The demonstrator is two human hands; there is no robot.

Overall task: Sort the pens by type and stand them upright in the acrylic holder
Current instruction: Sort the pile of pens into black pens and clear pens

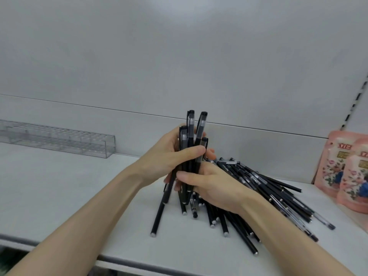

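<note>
My left hand (pixel 169 154) grips a bundle of several black pens (pixel 192 134), held nearly upright above the white shelf with their capped ends pointing up. My right hand (pixel 215 186) holds the same bundle lower down, thumb across the barrels. Under and to the right of my hands lies a loose pile of black pens (pixel 268 190), with a few clear-barrelled pens (pixel 318 218) mixed in at its right edge. The clear acrylic holder (pixel 59 139), a long low box with a grid of holes, stands at the back left against the shelf wall, apart from both hands.
Two pink pouches (pixel 346 172) with flower print lean against the back wall at the far right, close to the pile. The white shelf (pixel 59 196) has its front edge near the bottom. A slotted shelf upright (pixel 356 100) runs up the right side.
</note>
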